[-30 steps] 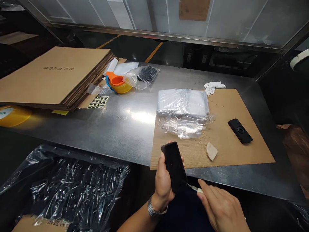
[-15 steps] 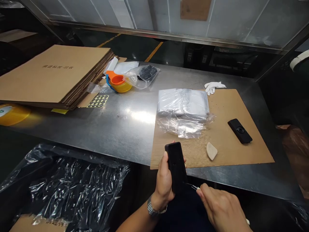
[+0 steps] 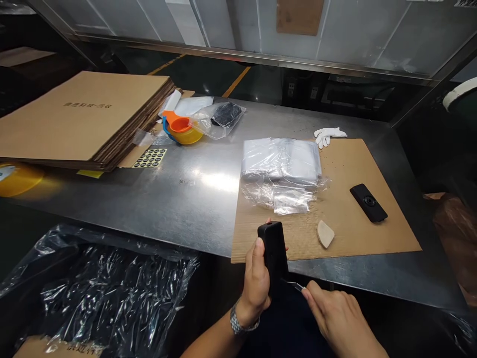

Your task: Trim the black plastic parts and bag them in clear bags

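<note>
My left hand [image 3: 257, 276] is wrapped round a black oblong plastic housing [image 3: 275, 253], held upright in front of the bench edge. In my right hand [image 3: 331, 308] is a slim tool with a thin bent metal tip [image 3: 297, 286], its handle mostly hidden by the fingers. The tip reaches the lower right edge of the housing; whether it touches there I cannot tell. On the cardboard sheet [image 3: 346, 174] beyond lie a beige wedge-shaped pad [image 3: 325, 234] and a similar black part with a round ring [image 3: 368, 202].
Clear plastic bags [image 3: 281, 164] and a white glove [image 3: 330, 135] lie toward the back. On the left are stacked cardboard sheets [image 3: 85, 114], an orange and yellow tape roll [image 3: 182, 130] and a sticker sheet [image 3: 149, 158]. A plastic-lined box [image 3: 112, 288] stands below the bench at left.
The black housing has turned slightly, showing more of its left side and top end. The right hand has moved slightly left, its tool tip still at the housing's lower right edge.
</note>
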Demonstrator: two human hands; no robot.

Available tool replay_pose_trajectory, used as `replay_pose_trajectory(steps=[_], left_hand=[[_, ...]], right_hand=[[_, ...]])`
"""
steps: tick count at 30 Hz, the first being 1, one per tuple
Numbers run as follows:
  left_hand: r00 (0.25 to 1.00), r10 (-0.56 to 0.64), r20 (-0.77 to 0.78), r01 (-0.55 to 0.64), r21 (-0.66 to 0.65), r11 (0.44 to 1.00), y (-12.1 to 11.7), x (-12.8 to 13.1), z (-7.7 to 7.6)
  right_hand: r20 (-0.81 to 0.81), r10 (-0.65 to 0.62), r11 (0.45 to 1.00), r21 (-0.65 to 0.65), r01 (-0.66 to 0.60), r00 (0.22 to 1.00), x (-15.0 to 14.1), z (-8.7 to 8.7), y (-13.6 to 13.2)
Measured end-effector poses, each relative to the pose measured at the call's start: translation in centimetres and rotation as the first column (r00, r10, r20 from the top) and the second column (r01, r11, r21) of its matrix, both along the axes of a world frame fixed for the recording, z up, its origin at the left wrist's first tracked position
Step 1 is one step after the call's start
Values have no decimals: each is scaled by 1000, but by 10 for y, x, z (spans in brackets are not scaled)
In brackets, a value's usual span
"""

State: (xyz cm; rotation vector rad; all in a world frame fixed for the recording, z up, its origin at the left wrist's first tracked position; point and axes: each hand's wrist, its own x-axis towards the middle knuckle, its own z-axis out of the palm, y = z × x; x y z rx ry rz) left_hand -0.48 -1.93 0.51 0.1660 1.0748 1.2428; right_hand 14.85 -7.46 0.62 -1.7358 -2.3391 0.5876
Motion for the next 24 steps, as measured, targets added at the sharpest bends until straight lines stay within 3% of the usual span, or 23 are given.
replay_pose_trajectory(steps=[2, 3, 5, 6, 7, 8, 10, 12, 14, 16, 19, 24], left_hand=[[1000, 0, -12, 1, 52, 999, 0, 1, 2], [1000, 9, -3, -9, 73, 997, 1, 1, 3], [998, 29, 55, -34, 98, 995, 3, 2, 5], [995, 31, 92, -41, 105, 994, 4, 3, 6], [992, 27, 125, -41, 109, 993, 5, 3, 6], [989, 22, 149, -39, 108, 993, 7, 3, 6], [982, 0, 186, -17, 89, 996, 9, 2, 4], [972, -60, 228, 57, 19, 998, 10, 1, 0], [948, -144, 283, 174, -83, 981, 10, 0, -4], [917, -221, 333, 292, -179, 940, 9, 2, -8], [875, -264, 406, 390, -267, 881, 5, 8, -10], [833, -297, 467, 459, -284, 842, 0, 14, -10]], right_hand=[[-192, -111, 952, -303, 49, 975, 0, -4, 0], [-307, -201, 868, -496, 24, 930, -1, -6, 0], [-479, -404, 612, -775, -159, 779, -4, -11, -2], [-527, -482, 504, -820, -270, 700, -6, -14, -3], [-561, -535, 439, -823, -360, 632, -7, -16, -3], [-592, -565, 421, -806, -416, 575, -7, -17, -4], [-649, -580, 471, -760, -448, 492, -6, -15, -3], [-697, -550, 595, -714, -370, 461, -1, -8, 1], [-731, -443, 764, -611, -208, 519, 3, 2, 6], [-700, -310, 883, -463, -78, 643, 4, 12, 10], [-596, -167, 951, -308, -32, 786, -1, 20, 15], [-435, 30, 989, -116, -89, 900, -13, 19, 19]])
